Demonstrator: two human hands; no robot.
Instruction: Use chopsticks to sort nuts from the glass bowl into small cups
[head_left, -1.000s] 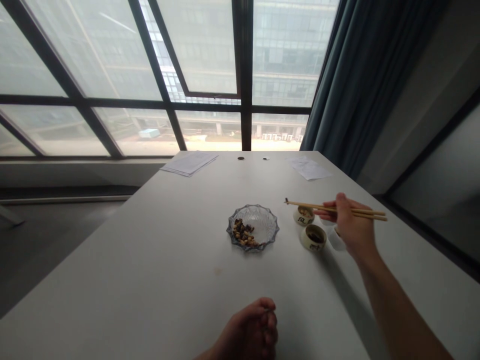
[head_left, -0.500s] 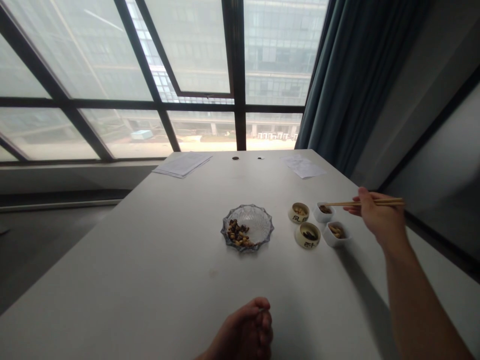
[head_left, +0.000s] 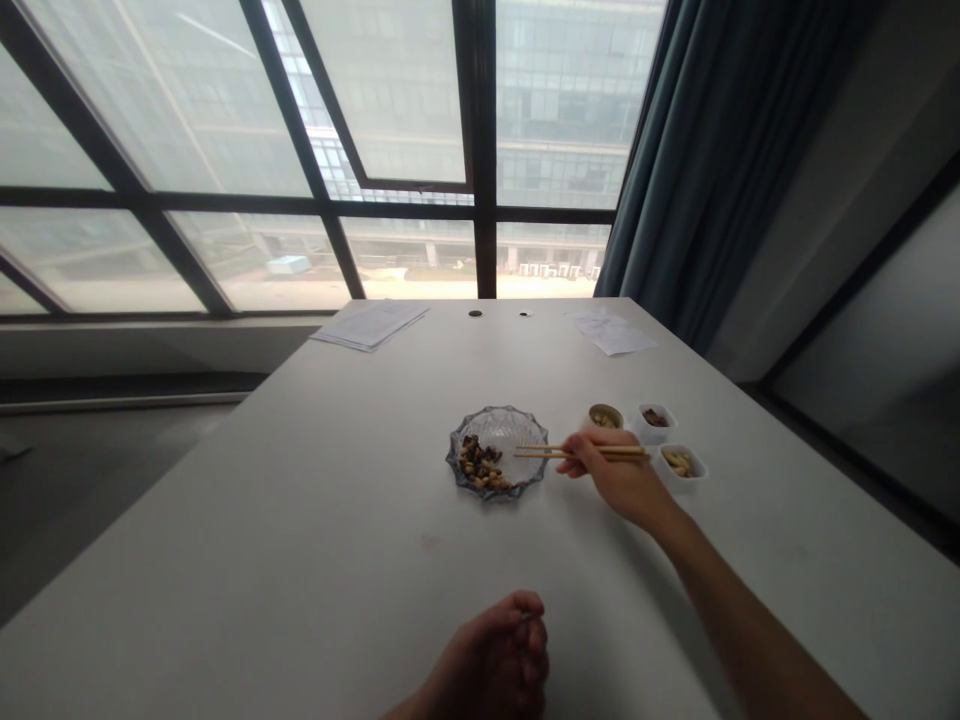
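My right hand (head_left: 611, 470) grips a pair of wooden chopsticks (head_left: 544, 452). The chopstick tips are slightly apart over a scalloped glass dish (head_left: 536, 487), with nothing visible between them. Mixed nuts or dried pieces (head_left: 480, 465), brown and dark, lie on the dish's left side. Behind my hand, a round ceramic cup (head_left: 605, 410) shows only in part; a second ceramic cup is hidden. To the right stand two white cups, one with dark pieces (head_left: 655, 418), one with pale yellowish pieces (head_left: 681, 462). My left hand (head_left: 495, 660) rests near the table's front edge, fingers curled closed.
Everything stands on a white table (head_left: 337, 500). Paper stacks (head_left: 371, 325) lie at the far left and a sheet (head_left: 613, 332) at the far right. Two cable holes are near the back edge. Beyond are large windows and a blue curtain (head_left: 690, 180).
My right hand has moved left with the chopsticks, from the white cup of dark pieces to over the glass dish. It now covers one ceramic cup. My left hand has stayed nearly still.
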